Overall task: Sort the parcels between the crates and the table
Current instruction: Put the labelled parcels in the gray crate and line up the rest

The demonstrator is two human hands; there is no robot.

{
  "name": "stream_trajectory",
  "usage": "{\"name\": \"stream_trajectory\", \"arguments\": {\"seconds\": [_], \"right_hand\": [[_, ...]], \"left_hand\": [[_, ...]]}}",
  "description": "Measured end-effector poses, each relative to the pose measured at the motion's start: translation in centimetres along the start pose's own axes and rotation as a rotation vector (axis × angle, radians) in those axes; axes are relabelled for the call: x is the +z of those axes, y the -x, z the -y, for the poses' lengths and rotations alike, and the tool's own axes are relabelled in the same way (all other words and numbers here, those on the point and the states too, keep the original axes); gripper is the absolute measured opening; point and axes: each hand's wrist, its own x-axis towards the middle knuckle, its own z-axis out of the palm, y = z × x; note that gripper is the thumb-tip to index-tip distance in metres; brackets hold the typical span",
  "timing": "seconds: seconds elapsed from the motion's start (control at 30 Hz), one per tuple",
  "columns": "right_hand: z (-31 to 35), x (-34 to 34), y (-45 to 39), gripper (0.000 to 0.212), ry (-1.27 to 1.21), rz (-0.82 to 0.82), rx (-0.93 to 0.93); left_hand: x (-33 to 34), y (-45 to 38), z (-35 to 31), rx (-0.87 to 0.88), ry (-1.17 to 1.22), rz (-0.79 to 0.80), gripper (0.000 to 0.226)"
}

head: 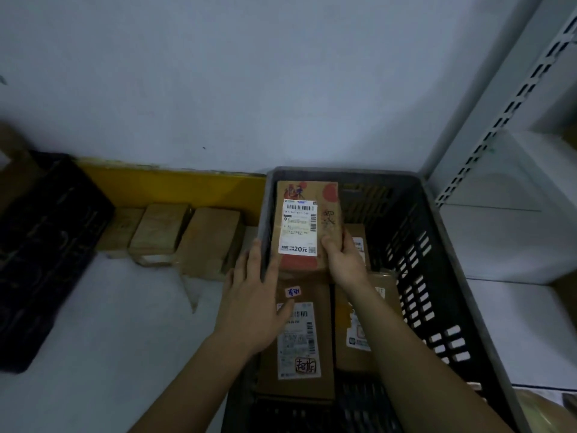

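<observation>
parcels lie nearest you in the grey crate (443, 276): a labelled brown box (296, 345) flat on the crate floor, a second box (356, 332) just beside it on the right, partly under your right forearm. your left hand (249, 307) hovers over the crate's left wall with fingers straight and loosely together, gripping nothing, the thumb tip over the flat box's label. further in, your right hand (343, 260) grips the raised parcel (304, 226) at its lower right corner, thumb curled on the front face, the other fingers hidden behind it; the parcel stands tilted up over the crate with its white shipping label toward you. it looks like stiff cardboard, small and probably light, with a matte face that should not slip; you would do well to keep hold by the lower edge, or bring your left hand to the left edge, rather than pinch the label. beyond the crate's left wall, 3 brown parcels (187, 235) sit in a row on the white table (109, 323) against a yellow strip (171, 189), and a black crate (46, 245) stands at the far left. a metal shelf (515, 151) rises on the right.
</observation>
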Motion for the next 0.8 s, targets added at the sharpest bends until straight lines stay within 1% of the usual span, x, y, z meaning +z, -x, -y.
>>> {"name": "stream_trajectory", "arguments": {"seconds": [0.1,0.17,0.23,0.33,0.4,0.53,0.63,0.73,0.8], "right_hand": [[-0.4,0.2,-0.4,0.071,0.196,0.003,-0.017],[-1.0,0.5,-0.2,0.079,0.283,0.002,-0.040],[-1.2,0.8,0.2,0.088,0.380,-0.014,-0.115],[-1.4,1.1,0.4,0.093,0.551,-0.053,-0.236],[-1.4,1.1,0.1,0.092,0.625,-0.055,-0.239],[-0.5,1.0,-0.7,0.095,0.694,-0.001,-0.205],[0.3,1.0,-1.1,0.096,0.817,0.023,-0.184],[1.0,0.7,-0.7,0.096,0.916,0.016,-0.170],[1.2,0.3,-0.2,0.095,0.951,-0.015,-0.197]], "left_hand": [[0.0,0.1,-0.1,-0.001,0.018,-0.003,0.092],[0.0,0.1,-0.3,-0.003,0.028,0.002,0.091],[-0.1,0.0,-0.4,-0.013,0.031,0.006,0.091],[-0.2,0.1,-0.5,-0.024,0.022,0.015,0.092],[-0.2,0.1,-0.5,-0.022,0.016,0.017,0.093],[-0.3,0.0,-0.5,-0.016,0.016,0.009,0.092],[-0.3,-0.1,-0.3,-0.003,0.038,0.005,0.092],[-0.4,-0.1,0.1,-0.001,0.098,-0.014,0.094],[-0.7,0.0,0.5,-0.011,0.108,-0.042,0.094]]}}
